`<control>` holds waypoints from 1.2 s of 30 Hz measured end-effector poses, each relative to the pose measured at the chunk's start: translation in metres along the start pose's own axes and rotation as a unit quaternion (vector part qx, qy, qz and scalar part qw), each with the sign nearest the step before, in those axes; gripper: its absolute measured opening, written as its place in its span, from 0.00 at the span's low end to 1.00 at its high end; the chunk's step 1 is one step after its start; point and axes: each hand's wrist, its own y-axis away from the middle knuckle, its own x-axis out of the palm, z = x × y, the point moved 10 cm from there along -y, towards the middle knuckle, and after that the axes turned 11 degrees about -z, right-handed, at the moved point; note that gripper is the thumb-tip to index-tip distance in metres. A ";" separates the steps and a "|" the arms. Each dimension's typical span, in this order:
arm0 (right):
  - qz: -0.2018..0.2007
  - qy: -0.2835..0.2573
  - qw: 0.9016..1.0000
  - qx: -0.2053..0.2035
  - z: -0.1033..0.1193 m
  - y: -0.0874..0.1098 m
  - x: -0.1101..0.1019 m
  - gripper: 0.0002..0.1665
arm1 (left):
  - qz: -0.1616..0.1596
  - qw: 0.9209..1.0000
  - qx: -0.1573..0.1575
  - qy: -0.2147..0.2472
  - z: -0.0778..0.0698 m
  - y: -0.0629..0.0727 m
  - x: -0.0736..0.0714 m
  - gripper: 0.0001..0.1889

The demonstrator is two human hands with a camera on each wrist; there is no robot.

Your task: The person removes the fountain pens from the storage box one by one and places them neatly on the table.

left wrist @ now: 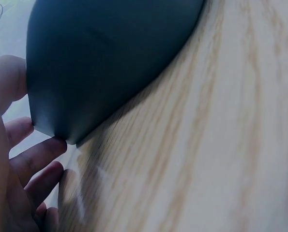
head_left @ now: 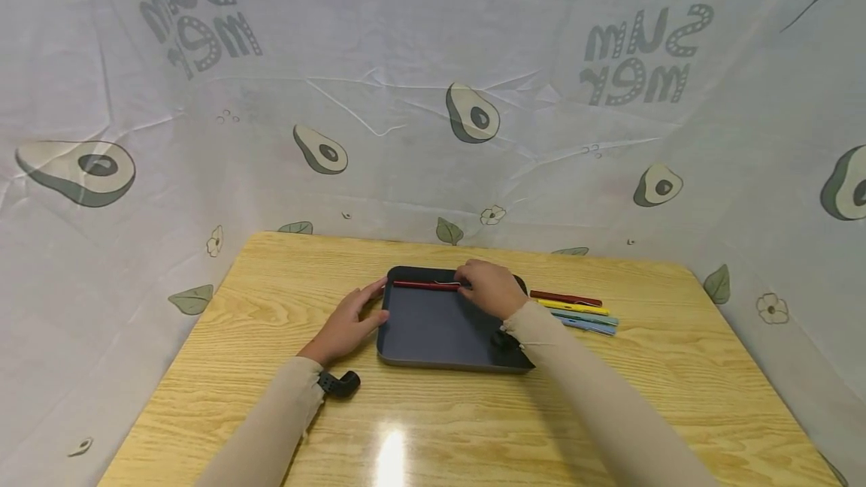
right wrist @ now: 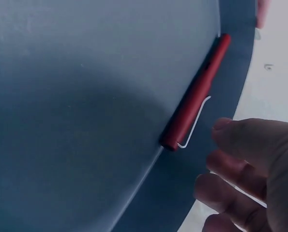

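Note:
A red pen (right wrist: 194, 101) with a wire clip lies along the far wall of the dark shallow tray (head_left: 440, 337). My right hand (head_left: 492, 288) is over the tray's far right part, near the clip end of this pen. In the right wrist view its loosely bent fingers (right wrist: 221, 191) are apart from the pen and hold nothing. My left hand (head_left: 346, 324) is at the tray's left side. In the left wrist view the thumb and extended fingers (left wrist: 42, 157) touch the tray's outer wall (left wrist: 95, 72).
Right of the tray, partly behind my right forearm, lie another red pen (head_left: 567, 298), a yellow pen (head_left: 575, 307), a green pen (head_left: 588, 317) and a blue pen (head_left: 588, 326). The wooden table (head_left: 325, 442) ends at a printed cloth (head_left: 392, 194) behind it.

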 end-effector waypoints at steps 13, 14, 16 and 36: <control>0.005 0.069 0.997 -0.042 0.009 -0.012 0.023 0.04 | -0.002 1.000 0.003 -0.001 -0.002 -0.001 0.002 0.35; 0.004 0.072 0.997 -0.042 0.009 -0.012 0.024 0.04 | -0.002 1.000 0.004 -0.001 -0.002 -0.001 0.002 0.35; 0.004 0.076 0.996 -0.042 0.009 -0.013 0.025 0.04 | -0.002 1.000 0.005 -0.002 -0.002 -0.002 0.002 0.36; 0.027 0.050 0.998 -0.033 0.009 -0.013 0.035 0.02 | -0.001 1.000 -0.007 -0.008 -0.004 -0.001 -0.001 0.36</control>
